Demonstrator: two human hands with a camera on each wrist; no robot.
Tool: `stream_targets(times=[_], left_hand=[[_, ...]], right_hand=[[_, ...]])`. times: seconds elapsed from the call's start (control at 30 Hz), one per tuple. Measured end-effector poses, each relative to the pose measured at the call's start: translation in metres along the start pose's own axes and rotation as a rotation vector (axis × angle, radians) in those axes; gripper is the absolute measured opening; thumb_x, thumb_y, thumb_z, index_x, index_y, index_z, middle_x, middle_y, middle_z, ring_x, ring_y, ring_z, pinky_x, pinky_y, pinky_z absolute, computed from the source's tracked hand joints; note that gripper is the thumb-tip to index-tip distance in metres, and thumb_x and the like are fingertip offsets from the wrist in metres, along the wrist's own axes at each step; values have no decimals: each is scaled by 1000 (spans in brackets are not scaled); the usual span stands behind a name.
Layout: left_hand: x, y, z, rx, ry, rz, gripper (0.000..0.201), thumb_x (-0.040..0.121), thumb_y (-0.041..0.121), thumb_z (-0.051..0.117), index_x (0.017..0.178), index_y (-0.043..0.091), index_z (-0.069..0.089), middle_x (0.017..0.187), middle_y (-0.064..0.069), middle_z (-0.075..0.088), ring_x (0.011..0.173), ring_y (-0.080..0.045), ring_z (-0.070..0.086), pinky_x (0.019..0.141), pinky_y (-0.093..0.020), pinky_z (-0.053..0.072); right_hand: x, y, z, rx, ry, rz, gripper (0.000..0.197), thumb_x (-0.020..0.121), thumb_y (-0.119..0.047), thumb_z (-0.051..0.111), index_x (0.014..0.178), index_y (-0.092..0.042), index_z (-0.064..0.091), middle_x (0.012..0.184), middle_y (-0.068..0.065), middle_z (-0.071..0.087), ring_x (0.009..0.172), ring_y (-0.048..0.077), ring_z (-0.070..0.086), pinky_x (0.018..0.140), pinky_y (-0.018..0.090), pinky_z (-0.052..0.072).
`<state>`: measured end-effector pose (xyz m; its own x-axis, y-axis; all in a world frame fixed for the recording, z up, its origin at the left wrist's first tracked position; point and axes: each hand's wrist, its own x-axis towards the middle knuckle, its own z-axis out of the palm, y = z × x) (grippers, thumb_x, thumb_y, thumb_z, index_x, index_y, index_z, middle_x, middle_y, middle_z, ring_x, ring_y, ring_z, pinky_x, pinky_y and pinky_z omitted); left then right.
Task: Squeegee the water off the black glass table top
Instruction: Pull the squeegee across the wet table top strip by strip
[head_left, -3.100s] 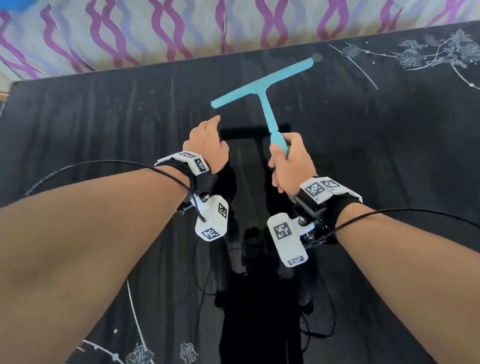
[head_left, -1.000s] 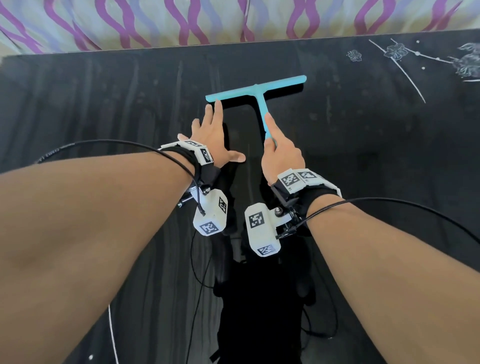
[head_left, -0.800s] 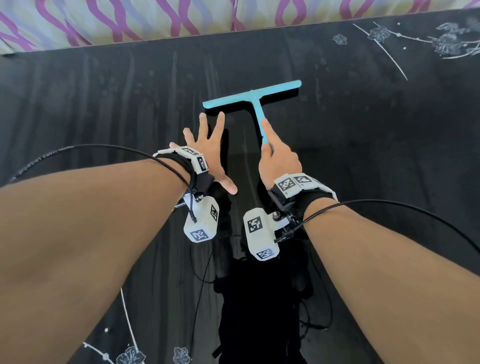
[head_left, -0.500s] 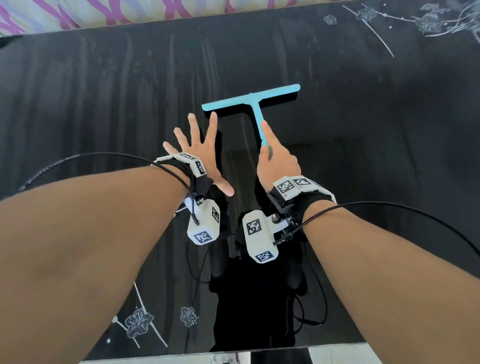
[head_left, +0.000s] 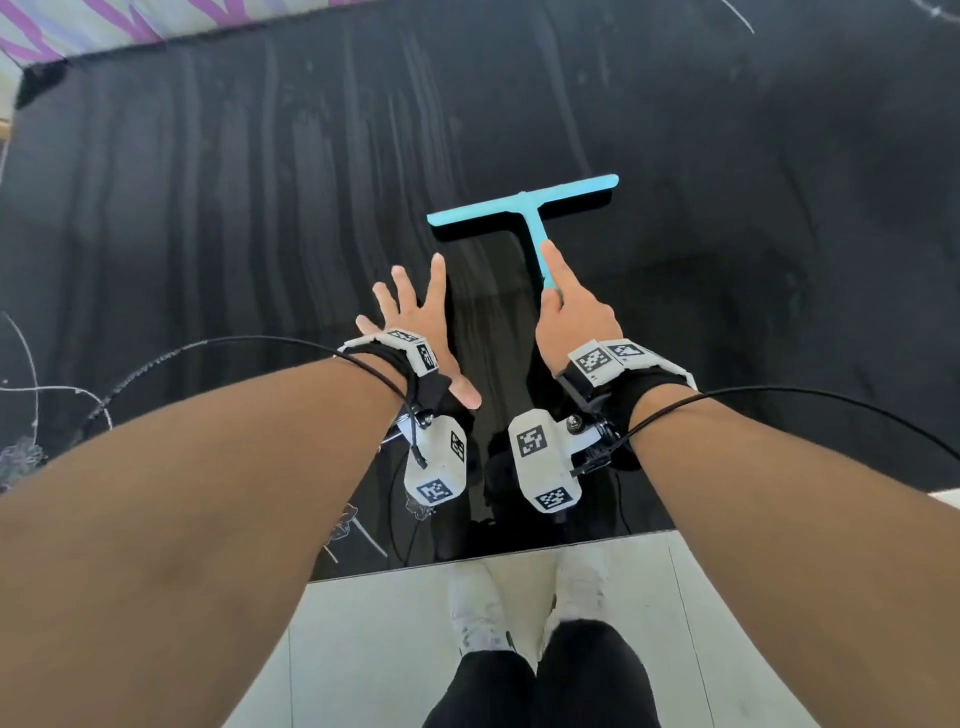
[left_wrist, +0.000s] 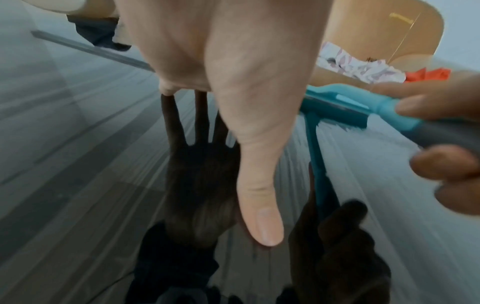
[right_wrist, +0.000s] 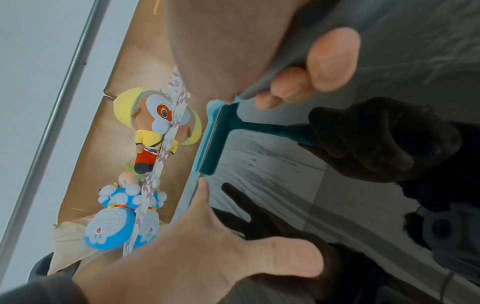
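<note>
Since the earlier frames the squeegee (head_left: 524, 208) has come down from the far side of the table (head_left: 208, 208) toward the near edge, and the floor and the person's shoes now show at the bottom of the head view. It sits just right of centre in that view, its blade flat on the black glass, with a darker, cleaner strip below it where the water looks dragged off. The right hand (head_left: 574, 312) is wrapped around the handle with the index finger (head_left: 551, 265) stretched along the shaft, probably to press the blade down evenly during the pull. The left hand (head_left: 415, 317), left of centre, holds nothing; its fingers are spread and straight, and it lies low over the glass beside the blade's left end, likely to steady the body. Pale streaks across the upper left suggest much of the glass is still wet.
</note>
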<state>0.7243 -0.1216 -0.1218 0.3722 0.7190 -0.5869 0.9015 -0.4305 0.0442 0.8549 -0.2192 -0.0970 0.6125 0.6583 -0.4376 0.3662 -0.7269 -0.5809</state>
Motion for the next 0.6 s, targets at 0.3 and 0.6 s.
stream_targets(times=[0.3,0.6], left_hand=[[-28,-1,12,-101,213,6,149,47,45,92,152,26,-11,160,-14,1,148,-33,7,117,-56,16],[-104,-8,73,-51,146,-58,134,52,71,77,151,33,-4,161,-1,0,144,-36,11,111,-58,24]], right_hand=[[-60,42,10,43,12,-3,52,104,-29,28,148,-54,17,61,-1,46,53,14,44,64,32,43],[-129,87,10,17,-29,-15,52,104,-28,27,151,-50,16,64,-2,47,55,12,44,63,30,39]])
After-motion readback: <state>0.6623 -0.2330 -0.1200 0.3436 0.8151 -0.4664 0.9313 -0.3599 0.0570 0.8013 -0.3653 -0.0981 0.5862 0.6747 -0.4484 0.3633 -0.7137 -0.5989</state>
